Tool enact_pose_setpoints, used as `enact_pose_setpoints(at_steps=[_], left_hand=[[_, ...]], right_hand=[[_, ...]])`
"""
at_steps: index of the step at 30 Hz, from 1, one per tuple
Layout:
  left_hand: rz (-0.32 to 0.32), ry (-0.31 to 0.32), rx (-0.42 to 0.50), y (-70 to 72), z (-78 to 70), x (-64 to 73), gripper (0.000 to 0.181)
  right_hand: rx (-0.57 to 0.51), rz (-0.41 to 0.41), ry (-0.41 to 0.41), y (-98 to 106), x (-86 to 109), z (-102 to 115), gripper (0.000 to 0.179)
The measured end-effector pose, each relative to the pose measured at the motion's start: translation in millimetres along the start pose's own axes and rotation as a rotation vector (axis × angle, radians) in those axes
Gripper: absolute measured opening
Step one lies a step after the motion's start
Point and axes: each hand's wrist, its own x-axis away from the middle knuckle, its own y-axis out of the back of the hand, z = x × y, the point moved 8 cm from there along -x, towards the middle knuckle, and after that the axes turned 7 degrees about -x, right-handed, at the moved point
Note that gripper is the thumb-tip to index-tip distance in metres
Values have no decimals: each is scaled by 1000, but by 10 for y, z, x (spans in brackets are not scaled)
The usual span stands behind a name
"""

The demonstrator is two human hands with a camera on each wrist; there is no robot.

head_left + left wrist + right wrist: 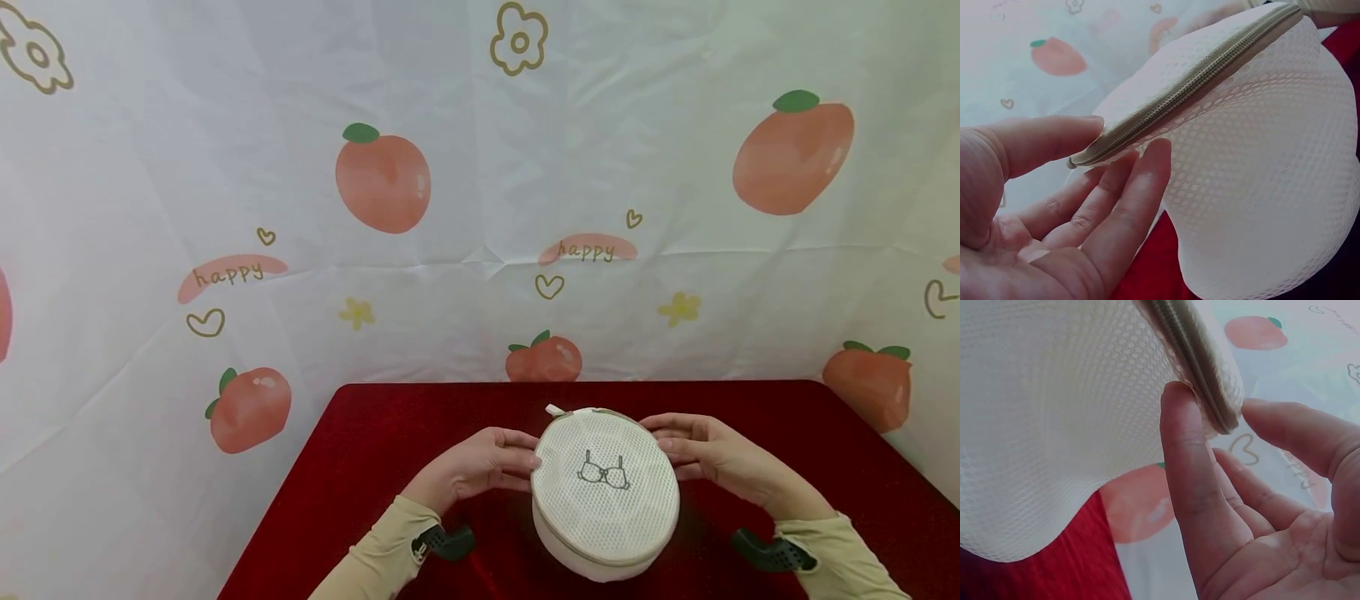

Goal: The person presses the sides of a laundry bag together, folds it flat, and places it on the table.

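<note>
A round white mesh laundry bag [604, 525], with a small bra drawing on its lid, is held between both hands over the red table. Its beige zipper [1194, 78] runs along the rim and looks closed in the left wrist view. At the bag's left side my left hand [480, 463] pinches the rim, thumb over the zipper edge and fingers beneath. My right hand [716, 457] grips the opposite side, thumb against the outer edge and forefinger [1184, 444] on the mesh. The soft mesh wall sags in the wrist views. A small pale tab [554, 410] sticks out at the lid's back edge.
A red cloth-like surface covers the table [420, 417]. Behind it hangs a white curtain [465, 200] printed with peaches, hearts and flowers. Dark wrist mounts [450, 543] sit at both cuffs, over beige sleeves [378, 546].
</note>
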Motion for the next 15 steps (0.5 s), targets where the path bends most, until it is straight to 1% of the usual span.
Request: enact_pose_setpoints(at_steps=[9,15], left_hand=[[-14,6,-4,-5,27,-4,36],[-27,5,-10,-6,24,8,35]], right_hand=[[19,-23,-6,29,-21,-46,33],[29,-26,23,9,-34,-24,32]])
